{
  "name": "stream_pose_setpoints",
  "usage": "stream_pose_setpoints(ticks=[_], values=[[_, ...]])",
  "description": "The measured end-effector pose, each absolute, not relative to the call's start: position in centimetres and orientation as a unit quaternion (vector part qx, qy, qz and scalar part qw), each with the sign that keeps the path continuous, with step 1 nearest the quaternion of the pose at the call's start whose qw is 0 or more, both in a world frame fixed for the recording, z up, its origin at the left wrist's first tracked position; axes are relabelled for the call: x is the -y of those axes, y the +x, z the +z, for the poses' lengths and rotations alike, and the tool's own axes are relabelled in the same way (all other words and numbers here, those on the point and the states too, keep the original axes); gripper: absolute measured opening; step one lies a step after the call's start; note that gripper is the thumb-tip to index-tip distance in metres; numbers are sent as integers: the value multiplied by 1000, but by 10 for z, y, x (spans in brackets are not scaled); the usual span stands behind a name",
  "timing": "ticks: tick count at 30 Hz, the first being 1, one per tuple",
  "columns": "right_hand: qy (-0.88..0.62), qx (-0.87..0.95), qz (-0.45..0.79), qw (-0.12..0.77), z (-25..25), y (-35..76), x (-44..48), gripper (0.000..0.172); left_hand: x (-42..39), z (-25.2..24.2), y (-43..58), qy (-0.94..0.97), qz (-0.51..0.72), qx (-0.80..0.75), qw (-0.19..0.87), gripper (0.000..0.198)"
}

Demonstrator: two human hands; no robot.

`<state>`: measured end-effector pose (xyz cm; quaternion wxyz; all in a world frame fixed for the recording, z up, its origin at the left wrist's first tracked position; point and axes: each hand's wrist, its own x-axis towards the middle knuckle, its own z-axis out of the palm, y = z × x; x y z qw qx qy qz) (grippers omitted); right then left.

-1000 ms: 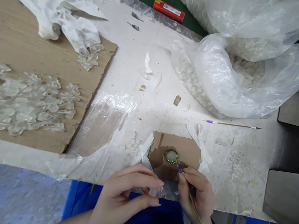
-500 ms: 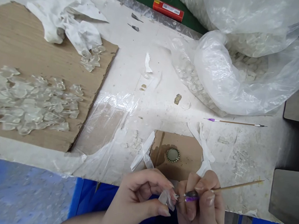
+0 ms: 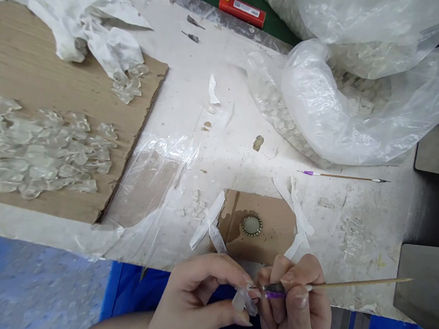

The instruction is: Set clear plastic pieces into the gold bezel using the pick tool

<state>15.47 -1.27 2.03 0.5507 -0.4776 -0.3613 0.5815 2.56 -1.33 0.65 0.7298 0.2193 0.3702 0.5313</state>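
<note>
Between thumb and fingers, my left hand [image 3: 209, 298] pinches a small translucent plastic piece [image 3: 244, 301]. My right hand [image 3: 298, 302] grips a thin wooden stick [image 3: 362, 283] fitted with a dark and purple needle tip [image 3: 275, 290]. The needle points left and meets the plastic piece, or lies right against it; the exact contact is too small to tell. Just beyond both hands, a bottle cap [image 3: 251, 225] with a pale fill lies on a small cardboard piece [image 3: 272, 209] that has a wet-looking stain.
Many clear plastic pieces [image 3: 41, 155] lie on a large cardboard sheet [image 3: 93, 81] at left, near a crumpled white cloth [image 3: 79, 16]. Plastic bags of small parts [image 3: 323, 101] fill the back right. Another needle-tipped stick [image 3: 343, 177] and a red box [image 3: 242, 10] lie further off.
The needle tip has come against the plastic piece in my left hand. The stick's free end has swung slightly, now reaching further right. The view has shifted a little.
</note>
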Motion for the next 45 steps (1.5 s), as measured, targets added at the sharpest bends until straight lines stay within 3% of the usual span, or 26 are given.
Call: stream_pose_setpoints(ticks=[9,18,24,26,30,33,37,42,45], values=[[-477,409,549,551,21,156,16,18,21,1,18,224,499,-366,753,40],[-477,424,542,547,22,156,15,16,19,3,19,207,487,-360,768,36],[-514,440,445,587,10,166,14,10,11,4,25,193,516,-330,767,24],[-540,493,378,568,2,171,12,7,9,4,26,190,527,-322,763,24],[-546,612,317,477,-12,178,3,22,8,5,25,187,523,-317,769,25],[-535,634,325,455,-16,178,-2,23,10,4,22,176,516,-309,780,25],[-543,601,338,481,-6,173,2,10,16,2,18,175,485,-338,787,28],[-480,405,553,548,17,163,13,21,18,2,18,188,485,-345,781,31],[-465,360,593,550,24,158,16,21,18,2,18,197,486,-337,782,34]])
